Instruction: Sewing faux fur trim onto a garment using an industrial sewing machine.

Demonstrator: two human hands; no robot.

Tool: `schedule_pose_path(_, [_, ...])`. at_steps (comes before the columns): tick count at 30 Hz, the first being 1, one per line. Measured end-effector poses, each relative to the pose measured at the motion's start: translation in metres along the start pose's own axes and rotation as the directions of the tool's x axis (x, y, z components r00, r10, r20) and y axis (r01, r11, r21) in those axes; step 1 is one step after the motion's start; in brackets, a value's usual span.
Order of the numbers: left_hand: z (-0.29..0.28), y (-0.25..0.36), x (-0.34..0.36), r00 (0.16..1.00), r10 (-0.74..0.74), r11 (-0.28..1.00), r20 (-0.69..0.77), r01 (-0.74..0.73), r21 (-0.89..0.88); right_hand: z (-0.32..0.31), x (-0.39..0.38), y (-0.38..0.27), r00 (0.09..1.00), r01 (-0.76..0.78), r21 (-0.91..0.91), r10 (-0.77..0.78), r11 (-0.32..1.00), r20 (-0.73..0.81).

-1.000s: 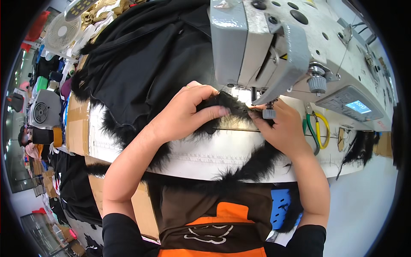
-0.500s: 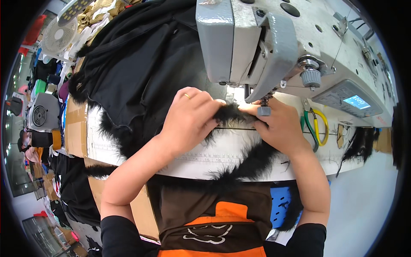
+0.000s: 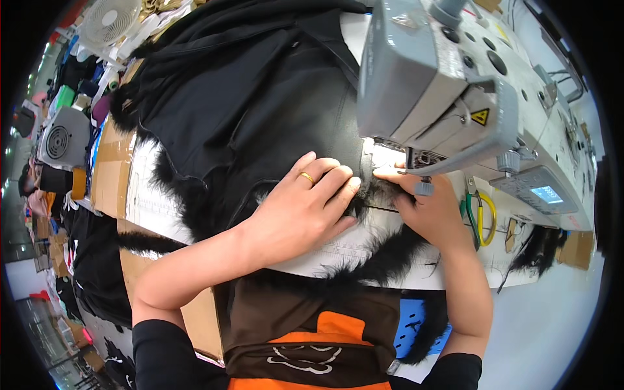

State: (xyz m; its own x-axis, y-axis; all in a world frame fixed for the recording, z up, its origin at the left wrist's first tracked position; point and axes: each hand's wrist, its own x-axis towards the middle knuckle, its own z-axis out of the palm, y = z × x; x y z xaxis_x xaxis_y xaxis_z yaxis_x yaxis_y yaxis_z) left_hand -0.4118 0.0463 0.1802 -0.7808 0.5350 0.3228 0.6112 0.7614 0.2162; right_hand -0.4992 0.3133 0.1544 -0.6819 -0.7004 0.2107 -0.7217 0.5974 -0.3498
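A black garment [image 3: 260,117] lies spread under the sewing machine head [image 3: 416,84], with fluffy black fur trim [image 3: 383,257] along its edge. My left hand [image 3: 305,208] rests on the garment just left of the needle area, palm down, its fingers stretched out and a ring on one of them. Close to the presser foot, my right hand [image 3: 429,208] holds the fur trim between thumb and index finger. The index fingertip reaches beside the foot; the other fingers are partly hidden. A loose length of trim hangs over the table's front edge.
Green-and-yellow-handled scissors [image 3: 478,214] lie right of my right hand. More black fur pieces [image 3: 536,250] are at the table's right end. A lit control panel [image 3: 546,194] is on the machine. Cardboard [image 3: 110,166] and a fan [image 3: 109,23] stand at left.
My left hand has gone from pinching the fur trim to lying flat on the garment. The view has shifted, so the machine appears farther right. My right hand stays by the presser foot.
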Motion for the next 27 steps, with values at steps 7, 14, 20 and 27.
schedule_pose_path(7, [0.005, -0.006, -0.005, 0.999, -0.033, 0.999, -0.022, 0.033, -0.023, 0.006, -0.001, 0.008, 0.997, -0.067, 0.124, 0.071, 0.99, -0.033])
schedule_pose_path(14, [0.01, -0.015, -0.007, 0.999, 0.015, 1.0, -0.044, -0.015, -0.005, -0.01, 0.009, -0.01, 0.997, 0.037, 0.139, -0.028, 0.99, -0.066])
schedule_pose_path(20, [0.011, -0.018, -0.003, 0.999, 0.034, 0.996, -0.042, -0.037, -0.079, -0.008, 0.003, -0.009, 0.997, -0.038, 0.145, 0.048, 0.989, -0.066])
schedule_pose_path(27, [0.007, -0.02, -0.003, 1.0, 0.013, 0.99, -0.022, -0.016, -0.137, -0.01, 0.009, -0.013, 0.998, -0.015, 0.157, 0.025, 0.987, -0.064])
